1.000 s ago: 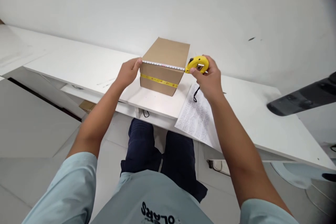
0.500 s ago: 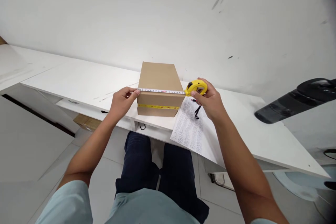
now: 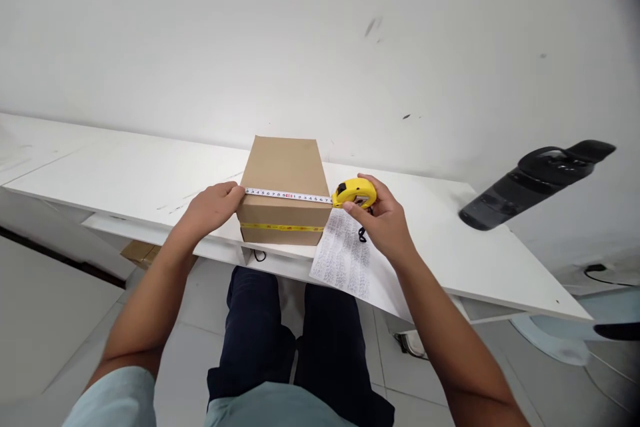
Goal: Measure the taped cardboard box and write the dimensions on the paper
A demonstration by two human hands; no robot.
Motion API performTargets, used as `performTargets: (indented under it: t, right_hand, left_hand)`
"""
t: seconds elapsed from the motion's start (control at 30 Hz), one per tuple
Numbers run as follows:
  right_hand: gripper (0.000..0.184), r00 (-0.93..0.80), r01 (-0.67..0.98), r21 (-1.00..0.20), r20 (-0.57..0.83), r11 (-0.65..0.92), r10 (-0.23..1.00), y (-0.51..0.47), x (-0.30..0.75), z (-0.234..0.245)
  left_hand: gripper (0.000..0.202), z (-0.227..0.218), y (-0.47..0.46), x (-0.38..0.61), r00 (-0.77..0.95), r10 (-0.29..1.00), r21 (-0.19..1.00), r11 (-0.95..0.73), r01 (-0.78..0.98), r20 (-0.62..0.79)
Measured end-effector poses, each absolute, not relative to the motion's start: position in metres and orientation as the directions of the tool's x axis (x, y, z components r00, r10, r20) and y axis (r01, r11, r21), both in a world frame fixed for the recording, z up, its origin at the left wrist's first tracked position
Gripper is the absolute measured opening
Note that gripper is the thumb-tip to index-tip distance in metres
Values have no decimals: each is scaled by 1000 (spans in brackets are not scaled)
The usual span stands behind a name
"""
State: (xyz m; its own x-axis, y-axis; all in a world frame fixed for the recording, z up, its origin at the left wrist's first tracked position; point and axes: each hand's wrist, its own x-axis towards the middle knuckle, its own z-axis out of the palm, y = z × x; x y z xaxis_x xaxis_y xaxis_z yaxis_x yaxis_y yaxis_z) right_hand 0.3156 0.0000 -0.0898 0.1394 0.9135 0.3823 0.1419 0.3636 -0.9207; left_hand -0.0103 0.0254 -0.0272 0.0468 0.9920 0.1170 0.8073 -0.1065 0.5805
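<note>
- One cardboard box (image 3: 285, 165) on the white desk (image 3: 415, 240), between left hand (image 3: 215, 209) and right hand (image 3: 383, 221).
- With the left, pinching the end of the blade (image 3: 270, 193).
- With the right, gripping the yellow tape measure (image 3: 358, 187), just beside the box.
- Stretched lengthwise across, left to right.

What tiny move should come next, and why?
Perhaps lean in and read the white tape blade beside the yellow tape measure: it stretches straight across the cardboard box with numbers showing, the left hand holds one end at the box's left edge, and the right hand grips the case by the right edge.
</note>
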Motion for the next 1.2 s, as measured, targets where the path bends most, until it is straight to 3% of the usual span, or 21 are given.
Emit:
performTargets:
  t: [0.13,0.27,0.4,0.5,0.6,0.7,0.77,0.83,0.9,0.97,1.0,1.07,1.13,1.2]
  right_hand:
    - [64,155,136,-925,373,354,915,-3,310,-91]
    - [65,154,109,-936,348,334,925,-2,309,-89]
    - [63,195,50,-934,357,354,914,-13,314,-87]
    - [73,160,26,-903,428,429,890,-38,315,-91]
    - [88,41,70,-785,618,615,785,-67,305,-99]
    - [90,-112,166,-577,795,800,597,-88,295,-110]
    - [86,-178,290,-454,839,842,514,-94,294,-118]
    - [80,-194,417,-384,847,823,494,-96,299,-127]
    - [71,-162,486,-370,852,792,498,-97,307,-137]
    - [61,-79,523,-399,857,753,509,-96,314,-148]
    - [56,-16,539,-422,860,729,510,-95,316,-154]
    - [49,144,561,-492,850,666,507,-92,318,-164]
    - [42,315,543,-601,793,586,521,-86,318,-172]
    - [39,453,459,-766,637,450,623,-79,319,-177]
  left_hand:
    - [32,-30,39,-19,118,993,782,-85,617,15]
    - [35,-28,43,-29,139,990,852,-59,521,-17]
    - [38,-12,20,-40,70,994,931,-106,350,87]
    - [47,-13,-19,-31,43,983,977,-181,115,177]
    - [54,-37,-57,5,271,953,990,-139,-16,138]
    - [50,-66,-74,52,570,821,999,-1,54,-30]
    - [52,-79,-74,73,639,768,992,-46,117,-40]
    - [55,-87,-70,85,585,805,915,-304,266,98]
    - [54,-89,-63,91,485,788,642,-601,476,379]
    - [48,-87,-55,99,442,638,325,-734,596,630]
    - [45,-85,-49,105,439,570,210,-745,634,695]
    - [40,-78,-35,121,423,530,88,-693,716,735]
    - [46,-70,-18,137,349,611,82,-565,821,710]
    - [49,-64,-2,148,273,717,133,-454,881,641]
